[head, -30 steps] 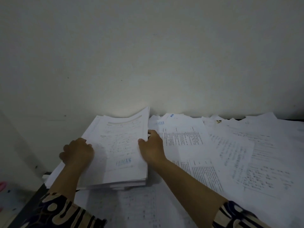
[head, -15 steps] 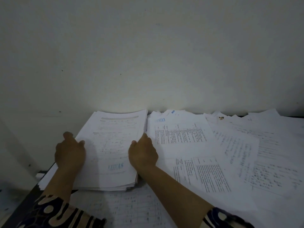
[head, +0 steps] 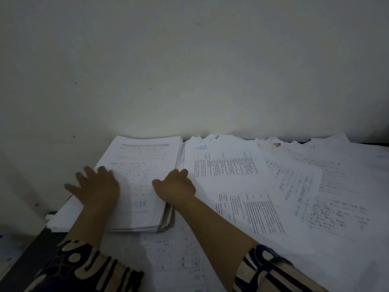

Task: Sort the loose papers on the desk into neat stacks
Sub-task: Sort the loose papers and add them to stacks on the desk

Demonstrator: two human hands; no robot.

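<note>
Thick stack of papers [head: 145, 178] at the left end of the desk [head: 25, 260], far edge close against the pale wall [head: 189, 70], near-left corner overhanging the dark desk edge. Top sheet printed, with a blue stamp partly readable near its lower end. Side edges roughly squared; some sheets offset at the near-right corner.

Left hand [head: 96, 188] flat on the left portion of the stack, fingers spread and straight, grip released, palm pressing on the top sheet. Right hand [head: 175, 187] at the right edge of the stack, fingers bent over that edge, thumb on the top sheet; grip grasping the stack's side. Depth of the fingers under the sheets not discernible.

Loose papers [head: 284, 186] covering the desk to the right of the stack, overlapping at differing angles, unsorted. Nearest loose sheet [head: 227, 165] just beside the stack, printed in dense columns with a blue header. Further printed sheet [head: 172, 258] flat on the desk in front of the stack, between the two forearms, partly beneath the stack. Small dark mark [head: 277, 145] on a sheet near the wall, nature not discernible.

Patterned dark-and-cream sleeves [head: 88, 268] on both arms at the bottom of the view.
</note>
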